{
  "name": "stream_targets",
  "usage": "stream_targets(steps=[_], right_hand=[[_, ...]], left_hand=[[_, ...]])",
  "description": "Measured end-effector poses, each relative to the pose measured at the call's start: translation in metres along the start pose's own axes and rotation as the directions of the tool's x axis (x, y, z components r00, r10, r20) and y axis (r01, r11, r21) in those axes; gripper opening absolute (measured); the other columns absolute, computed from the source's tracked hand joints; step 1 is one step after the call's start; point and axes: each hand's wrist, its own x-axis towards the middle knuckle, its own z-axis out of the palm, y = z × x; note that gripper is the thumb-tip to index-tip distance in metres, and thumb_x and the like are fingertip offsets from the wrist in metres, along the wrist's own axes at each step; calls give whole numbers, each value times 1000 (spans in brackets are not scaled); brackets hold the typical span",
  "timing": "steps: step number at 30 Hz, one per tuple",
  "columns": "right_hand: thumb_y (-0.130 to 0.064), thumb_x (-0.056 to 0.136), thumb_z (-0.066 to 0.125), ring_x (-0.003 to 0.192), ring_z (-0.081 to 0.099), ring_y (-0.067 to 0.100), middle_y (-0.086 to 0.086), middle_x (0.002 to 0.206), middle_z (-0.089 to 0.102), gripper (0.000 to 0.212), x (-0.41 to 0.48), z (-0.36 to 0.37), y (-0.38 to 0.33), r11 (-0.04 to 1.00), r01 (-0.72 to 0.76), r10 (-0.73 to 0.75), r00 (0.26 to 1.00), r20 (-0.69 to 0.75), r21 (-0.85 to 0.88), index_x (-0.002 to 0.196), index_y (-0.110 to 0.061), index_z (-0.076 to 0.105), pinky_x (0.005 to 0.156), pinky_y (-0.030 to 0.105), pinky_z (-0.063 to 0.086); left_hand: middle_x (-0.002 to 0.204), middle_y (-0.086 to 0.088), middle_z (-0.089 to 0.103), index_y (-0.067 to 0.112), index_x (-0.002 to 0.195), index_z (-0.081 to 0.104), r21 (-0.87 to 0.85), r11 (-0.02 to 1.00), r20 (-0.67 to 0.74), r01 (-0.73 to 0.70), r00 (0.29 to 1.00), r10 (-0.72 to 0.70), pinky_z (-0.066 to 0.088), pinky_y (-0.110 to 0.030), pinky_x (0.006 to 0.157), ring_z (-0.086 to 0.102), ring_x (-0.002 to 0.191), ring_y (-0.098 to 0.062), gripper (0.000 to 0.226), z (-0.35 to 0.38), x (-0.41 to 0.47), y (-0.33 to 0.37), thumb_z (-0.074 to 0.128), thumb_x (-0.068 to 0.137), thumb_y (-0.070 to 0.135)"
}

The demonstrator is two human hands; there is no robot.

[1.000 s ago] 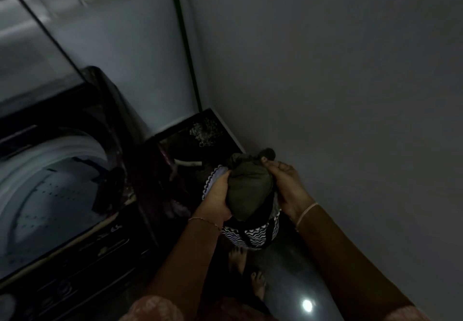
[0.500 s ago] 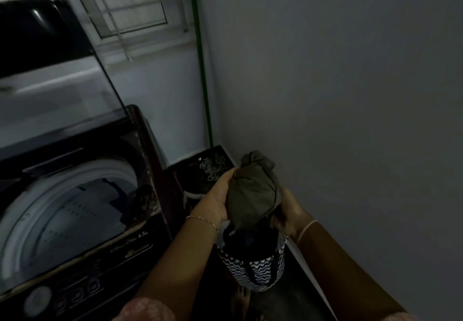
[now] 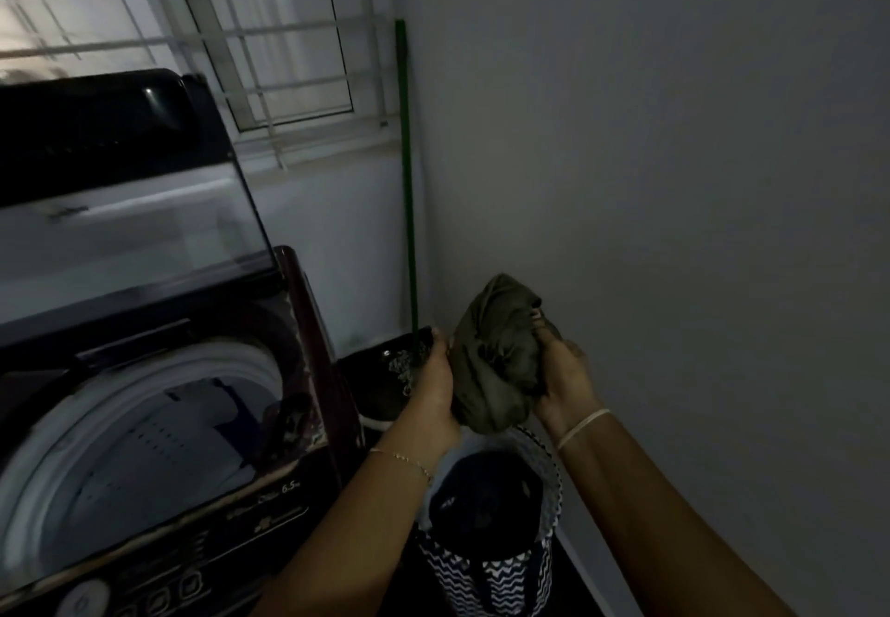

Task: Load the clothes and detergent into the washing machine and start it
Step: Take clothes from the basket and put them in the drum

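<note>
A bunched olive-green garment (image 3: 498,356) is held between both hands, above a black-and-white zigzag laundry basket (image 3: 501,578) on the floor. My left hand (image 3: 436,385) presses its left side and my right hand (image 3: 561,380) grips its right side. Dark clothes (image 3: 481,503) lie inside the basket. To the left stands the top-loading washing machine (image 3: 159,424) with its lid (image 3: 120,192) raised; the white drum (image 3: 125,452) shows some blue cloth at the back.
A grey wall (image 3: 674,183) runs close on the right. A green pole (image 3: 407,183) leans in the corner under a barred window (image 3: 216,29). A dark bin (image 3: 385,385) stands between the machine and the wall. The control panel (image 3: 144,587) faces me.
Both hands have lifted the olive garment up out of the basket. The view has tilted upward, bringing the window and raised lid into sight.
</note>
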Motion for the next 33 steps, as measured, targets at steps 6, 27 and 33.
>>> stream_targets(steps=[6,27,33], right_hand=[[-30,86,68,100,68,31,18,109,70,36,-6,11,-1,999,-35,37,995,94,-21,105,1,68,71,35,58],[-38,74,66,116,60,30,17,122,65,58,-50,123,112,904,-359,426,788,445,-230,123,-7,63,104,41,44],[-30,80,60,94,69,27,15,107,72,33,-51,194,171,873,-376,485,733,477,-309,98,-8,77,91,38,51]], left_hand=[[131,-17,59,9,130,58,-147,988,277,36,961,6,33,-49,112,53,125,-32,71,2,-39,-9,62,80,60],[119,-14,67,6,119,65,-186,925,-1,-332,941,338,46,-40,100,61,114,-28,51,-124,-90,83,69,79,37],[122,-12,66,6,125,61,-188,887,-41,-422,906,422,48,-36,98,61,114,-26,54,-209,-105,140,67,77,28]])
